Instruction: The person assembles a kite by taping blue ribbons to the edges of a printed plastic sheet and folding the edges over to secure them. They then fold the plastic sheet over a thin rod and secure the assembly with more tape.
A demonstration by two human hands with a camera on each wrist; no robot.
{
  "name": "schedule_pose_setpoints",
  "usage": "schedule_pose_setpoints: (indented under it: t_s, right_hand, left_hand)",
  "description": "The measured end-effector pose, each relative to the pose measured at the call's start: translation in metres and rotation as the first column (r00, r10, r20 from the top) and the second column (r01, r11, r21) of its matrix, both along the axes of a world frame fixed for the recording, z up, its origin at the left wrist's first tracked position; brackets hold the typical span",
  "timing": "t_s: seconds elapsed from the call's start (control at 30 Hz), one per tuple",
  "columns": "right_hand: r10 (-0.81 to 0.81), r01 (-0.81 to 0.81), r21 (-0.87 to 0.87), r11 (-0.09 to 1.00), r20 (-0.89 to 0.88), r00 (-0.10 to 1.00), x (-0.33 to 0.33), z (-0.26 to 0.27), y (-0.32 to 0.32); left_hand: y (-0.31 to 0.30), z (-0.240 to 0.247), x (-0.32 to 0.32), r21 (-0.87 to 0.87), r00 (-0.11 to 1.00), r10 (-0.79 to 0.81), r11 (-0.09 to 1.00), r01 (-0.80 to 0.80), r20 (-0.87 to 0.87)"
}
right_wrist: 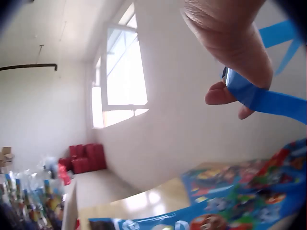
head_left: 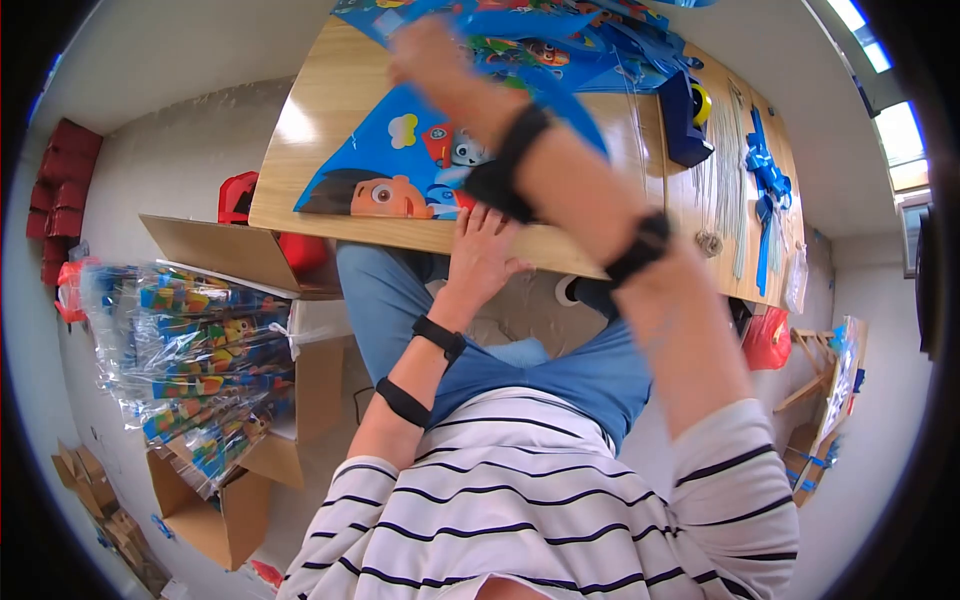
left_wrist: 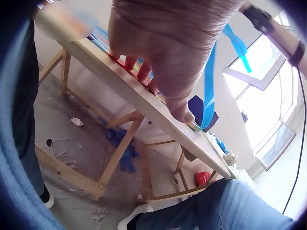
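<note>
A blue sheet printed with cartoon faces (head_left: 400, 150) lies at the table's front edge. My left hand (head_left: 482, 250) rests on its lower edge with fingers extended; in the left wrist view the same hand (left_wrist: 158, 52) presses down at the edge, thumb apart. My right hand (head_left: 430, 60), blurred in the head view, is raised over the far left part of the printed sheets. In the right wrist view the right hand (right_wrist: 235, 52) pinches a blue strip (right_wrist: 278, 103) between thumb and fingers, well above the sheets.
More printed sheets (head_left: 520, 55) lie at the back. A dark blue tape dispenser (head_left: 682, 125), pale cords (head_left: 738, 180) and a blue ribbon bow (head_left: 768, 175) are to the right. An open carton with wrapped items (head_left: 210, 340) stands left of the table.
</note>
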State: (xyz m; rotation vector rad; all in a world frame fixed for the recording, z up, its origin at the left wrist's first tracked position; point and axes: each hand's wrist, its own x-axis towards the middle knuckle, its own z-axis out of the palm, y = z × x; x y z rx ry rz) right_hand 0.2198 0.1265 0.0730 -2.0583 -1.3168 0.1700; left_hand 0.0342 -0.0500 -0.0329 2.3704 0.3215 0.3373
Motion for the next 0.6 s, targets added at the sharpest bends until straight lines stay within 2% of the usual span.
schedule_pose_setpoints:
  t_s: [0.03,0.07,0.1,0.13,0.17,0.2,0.27,0.3,0.33,0.37,0.4,0.43,0.47,0.5,0.53,0.6]
  right_hand:
    - [0.007,0.0,0.023,1.0,-0.31,0.951,-0.046,-0.017,0.006]
    - [0.027,-0.087,-0.213,0.973,-0.272,0.962,-0.082,0.001,-0.005]
    - [0.05,-0.098,-0.275,0.956,-0.176,0.983,-0.113,-0.015,-0.002]
    - [-0.039,0.076,-0.137,0.988,0.251,0.967,-0.149,-0.029,-0.008]
    - [-0.036,0.04,-0.006,0.999,0.342,0.939,-0.165,-0.043,-0.011]
    - [0.06,-0.036,-0.1,0.994,0.239,0.969,-0.165,-0.04,-0.015]
    - [0.22,-0.214,-0.25,0.944,-0.005,0.976,-0.158,-0.011,-0.027]
    - [0.264,-0.266,-0.269,0.926,-0.045,0.963,-0.145,0.003,-0.042]
    - [0.302,-0.305,-0.081,0.949,-0.051,0.952,-0.125,-0.001,-0.059]
    - [0.339,-0.332,0.11,0.937,-0.046,0.94,-0.104,-0.01,-0.079]
    - [0.261,-0.225,0.265,0.938,-0.107,0.96,-0.082,-0.02,-0.107]
    - [0.147,-0.123,0.331,0.936,-0.049,0.988,-0.06,-0.026,-0.142]
    - [-0.031,-0.013,0.273,0.962,0.156,0.987,-0.029,-0.045,-0.177]
    - [-0.1,0.073,0.112,0.991,0.265,0.959,-0.001,-0.055,-0.219]
    - [-0.338,0.331,0.079,0.94,0.107,0.935,0.013,-0.055,-0.258]
    - [-0.604,0.618,-0.115,0.778,0.135,0.785,0.031,-0.062,-0.322]
  left_hand:
    - [0.001,-0.001,-0.003,-0.215,1.0,-0.023,0.976,0.02,-0.013]
    - [0.001,-0.003,-0.003,-0.208,0.998,-0.032,0.977,0.041,0.047]
    - [0.001,-0.005,-0.003,-0.199,0.993,-0.041,0.978,0.062,0.107]
    - [-0.001,-0.01,-0.003,0.028,0.972,-0.056,0.998,0.051,0.23]
    - [-0.001,-0.012,-0.004,0.165,0.979,-0.028,0.986,-0.005,0.201]
    - [-0.001,-0.013,-0.005,0.299,0.984,0.003,0.953,-0.057,0.176]
    - [0.008,0.005,-0.001,0.428,0.989,-0.067,0.904,0.004,0.133]
    - [0.002,-0.026,0.002,0.219,0.976,-0.044,0.976,-0.004,0.214]
    - [-0.005,-0.056,0.004,0.002,0.953,-0.007,1.0,0.006,0.303]
    - [-0.001,-0.031,0.003,-0.041,0.968,0.016,0.999,-0.006,0.251]
    - [0.002,-0.004,0.0,-0.083,0.98,0.034,0.996,-0.018,0.196]
    - [0.003,-0.004,0.002,0.291,0.997,-0.033,0.957,0.012,0.066]
    - [0.001,-0.001,0.002,0.259,0.998,-0.01,0.966,-0.009,0.07]
    - [-0.001,0.005,0.001,0.228,0.997,0.013,0.973,-0.029,0.072]
    - [-0.003,0.008,0.001,0.198,0.996,0.038,0.979,-0.052,0.075]
    - [-0.003,0.007,0.001,0.185,0.998,0.026,0.982,-0.037,0.061]
